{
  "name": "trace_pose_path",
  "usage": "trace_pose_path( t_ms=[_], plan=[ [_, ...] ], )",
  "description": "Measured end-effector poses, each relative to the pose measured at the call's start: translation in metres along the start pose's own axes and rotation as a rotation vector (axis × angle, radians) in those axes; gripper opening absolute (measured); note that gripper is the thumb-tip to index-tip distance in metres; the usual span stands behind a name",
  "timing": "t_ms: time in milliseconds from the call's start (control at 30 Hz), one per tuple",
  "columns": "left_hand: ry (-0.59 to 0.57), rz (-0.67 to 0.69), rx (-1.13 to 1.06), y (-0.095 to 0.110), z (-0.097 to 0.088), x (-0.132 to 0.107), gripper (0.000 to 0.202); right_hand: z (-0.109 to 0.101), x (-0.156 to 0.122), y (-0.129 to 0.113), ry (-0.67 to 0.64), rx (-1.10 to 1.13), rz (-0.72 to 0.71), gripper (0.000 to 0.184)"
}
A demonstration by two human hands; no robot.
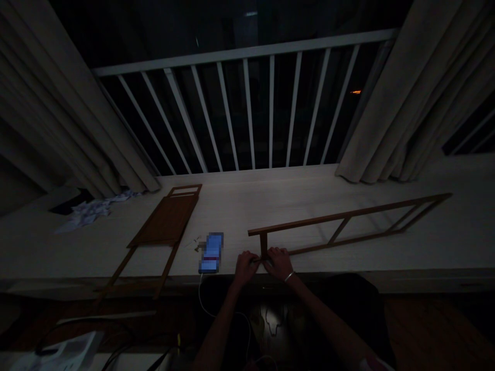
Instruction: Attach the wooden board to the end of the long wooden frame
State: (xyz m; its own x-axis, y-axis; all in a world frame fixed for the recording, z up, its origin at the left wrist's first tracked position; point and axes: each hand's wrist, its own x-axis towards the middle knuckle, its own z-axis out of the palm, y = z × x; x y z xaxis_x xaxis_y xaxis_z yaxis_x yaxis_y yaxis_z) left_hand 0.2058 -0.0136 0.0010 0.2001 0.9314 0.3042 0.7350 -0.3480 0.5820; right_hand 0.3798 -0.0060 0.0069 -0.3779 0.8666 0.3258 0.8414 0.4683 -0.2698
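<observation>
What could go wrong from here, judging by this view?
Slip: the left hand and right hand are together at the near corner of the wooden frame in dim light, so fingers might slip.

Snag: the cable hangs from the phone near the ledge's front edge; a caught cable could drag it off.

Knock: the panelled wooden piece juts past that edge, so a bump might shift it.

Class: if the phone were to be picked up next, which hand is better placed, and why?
Probably the left hand: it is nearer the phone, while the right hand is farther off, both being at the wooden frame.
</observation>
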Motion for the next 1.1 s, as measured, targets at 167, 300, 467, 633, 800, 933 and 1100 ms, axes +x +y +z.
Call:
trace_pose_path(
  t_ms=[167,300,467,633,800,933,1100],
  plan=[
    [0.012,0.006,-0.005,-0.0005,0.0005,-0.0007,0.012,0.0004,-0.0004,0.0009,0.004,0.004,-0.005,0.023],
    [0.022,0.002,-0.006,-0.0018,0.0021,-0.0006,0.013,0.0003,0.0002,0.0005,-0.008,-0.008,0.000,0.024],
    [0.026,0.006,-0.012,-0.0027,0.0022,-0.0005,0.012,-0.0001,0.0009,0.0010,-0.019,-0.007,-0.007,0.028],
    [0.026,0.008,-0.020,-0.0011,0.0008,-0.0009,0.012,0.0018,0.0009,0.0020,-0.015,-0.010,-0.001,0.026],
    [0.020,-0.001,-0.028,-0.0004,0.0011,0.0003,0.011,0.0027,0.0006,0.0023,-0.020,-0.017,0.003,0.025],
    [0.007,-0.005,-0.040,-0.0014,0.0005,0.0011,0.011,0.0026,0.0004,0.0021,-0.026,-0.020,0.007,0.024],
    [-0.016,-0.009,-0.063,-0.0044,0.0006,0.0021,0.013,0.0036,0.0003,0.0022,-0.012,-0.019,0.014,0.026]
  ],
)
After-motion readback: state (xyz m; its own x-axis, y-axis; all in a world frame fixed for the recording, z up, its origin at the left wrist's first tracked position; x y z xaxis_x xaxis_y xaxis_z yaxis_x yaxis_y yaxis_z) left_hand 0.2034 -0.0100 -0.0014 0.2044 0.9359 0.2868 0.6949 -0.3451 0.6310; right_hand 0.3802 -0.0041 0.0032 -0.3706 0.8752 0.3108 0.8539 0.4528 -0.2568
